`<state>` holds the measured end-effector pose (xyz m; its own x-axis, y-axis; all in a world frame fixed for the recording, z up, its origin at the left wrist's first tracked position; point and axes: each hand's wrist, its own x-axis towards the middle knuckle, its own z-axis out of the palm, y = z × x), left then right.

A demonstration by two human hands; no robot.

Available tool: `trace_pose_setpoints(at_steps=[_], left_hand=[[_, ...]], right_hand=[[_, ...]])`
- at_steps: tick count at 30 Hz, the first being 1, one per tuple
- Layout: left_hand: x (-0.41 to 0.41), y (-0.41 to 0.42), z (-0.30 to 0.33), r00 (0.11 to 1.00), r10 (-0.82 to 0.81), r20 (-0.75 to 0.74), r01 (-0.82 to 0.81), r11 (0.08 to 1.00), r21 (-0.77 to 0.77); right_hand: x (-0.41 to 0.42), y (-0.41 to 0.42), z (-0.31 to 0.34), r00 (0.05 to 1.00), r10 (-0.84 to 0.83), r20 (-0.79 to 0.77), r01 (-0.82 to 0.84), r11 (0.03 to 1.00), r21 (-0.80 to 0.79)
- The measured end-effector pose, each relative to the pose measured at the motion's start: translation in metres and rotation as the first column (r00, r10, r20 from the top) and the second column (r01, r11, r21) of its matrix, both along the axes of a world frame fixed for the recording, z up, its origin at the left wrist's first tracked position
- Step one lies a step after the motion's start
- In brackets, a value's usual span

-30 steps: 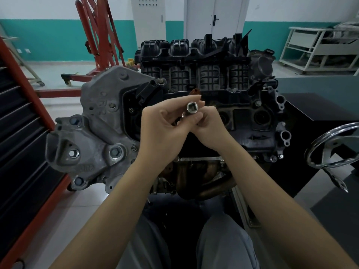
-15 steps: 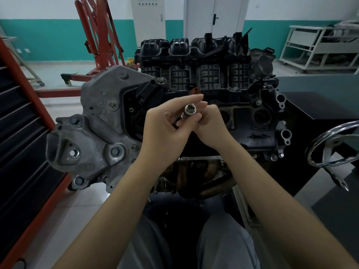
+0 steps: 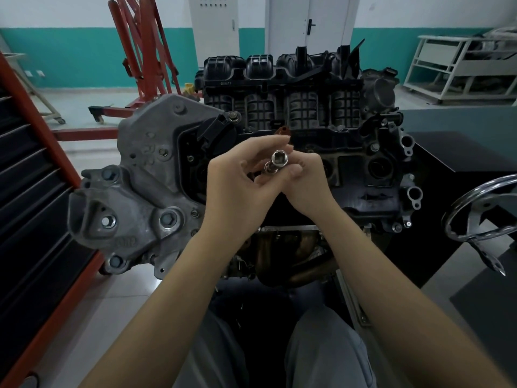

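Observation:
A shiny metal socket point(image 3: 279, 159) with a square drive hole faces me, held up in front of a car engine point(image 3: 293, 135). A second small metal piece point(image 3: 270, 168) sits just below and left of it. My left hand point(image 3: 237, 186) pinches the socket between thumb and fingers. My right hand point(image 3: 306, 183) holds it from the right side, fingers curled around it. Both hands meet over the engine's middle. How the two metal pieces join is hidden by my fingers.
The engine's grey cast cover point(image 3: 134, 197) with several bolts juts out at left. A red tool cabinet point(image 3: 30, 208) stands far left, a red engine hoist point(image 3: 140, 57) behind. A chrome handwheel point(image 3: 481, 214) sticks out at right. My knees point(image 3: 321, 345) are below.
The socket has tilted and dropped slightly between my fingers, and the smaller metal piece below it shows more. Both hands stay in the same place.

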<state>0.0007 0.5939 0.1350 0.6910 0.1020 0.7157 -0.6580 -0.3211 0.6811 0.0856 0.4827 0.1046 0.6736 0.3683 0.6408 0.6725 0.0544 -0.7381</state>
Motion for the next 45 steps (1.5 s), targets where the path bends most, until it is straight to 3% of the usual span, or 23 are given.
trace_pose_setpoints(at_steps=[3, 9, 15, 19, 22, 26, 28, 33, 40, 45], left_hand=[[0.000, -0.001, -0.002, 0.999, 0.041, 0.027, -0.040, 0.998, -0.041], [0.001, 0.003, -0.002, 0.989, -0.138, -0.044, 0.136, 0.989, -0.050], [0.000, -0.001, -0.003, 0.996, 0.079, 0.049, -0.077, 0.996, -0.051], [0.001, 0.001, -0.006, 0.997, -0.071, 0.009, 0.072, 0.995, -0.072], [0.001, 0.001, -0.004, 0.989, -0.146, -0.024, 0.144, 0.988, -0.045], [0.000, -0.001, -0.003, 0.999, 0.030, 0.022, -0.028, 0.998, -0.050], [0.000, -0.002, -0.004, 0.999, 0.041, 0.035, -0.038, 0.997, -0.068], [-0.002, 0.000, -0.005, 0.990, -0.142, -0.012, 0.142, 0.990, -0.023], [0.000, -0.003, -0.004, 0.994, 0.084, 0.072, -0.081, 0.996, -0.042], [-0.001, 0.002, -0.003, 0.996, -0.088, 0.006, 0.088, 0.996, -0.025]], right_hand=[[0.000, -0.001, 0.002, 1.000, 0.027, 0.005, -0.027, 1.000, -0.010], [0.001, -0.005, 0.007, 0.993, 0.115, -0.038, -0.118, 0.989, -0.085], [0.002, -0.003, 0.005, 0.998, 0.069, -0.006, -0.070, 0.996, -0.056], [0.001, -0.006, 0.004, 0.991, 0.130, -0.043, -0.133, 0.986, -0.098], [0.003, -0.006, 0.002, 0.997, 0.049, -0.054, -0.053, 0.996, -0.069], [0.003, -0.003, 0.000, 1.000, -0.012, -0.014, 0.011, 0.999, -0.040], [0.001, -0.002, 0.001, 1.000, -0.001, -0.015, 0.000, 1.000, -0.024], [-0.001, -0.003, 0.002, 0.995, 0.059, -0.083, -0.064, 0.996, -0.069], [-0.005, 0.003, 0.006, 0.998, 0.055, -0.001, -0.055, 0.997, -0.059], [0.002, -0.002, 0.000, 0.999, 0.047, -0.016, -0.048, 0.998, -0.043]])
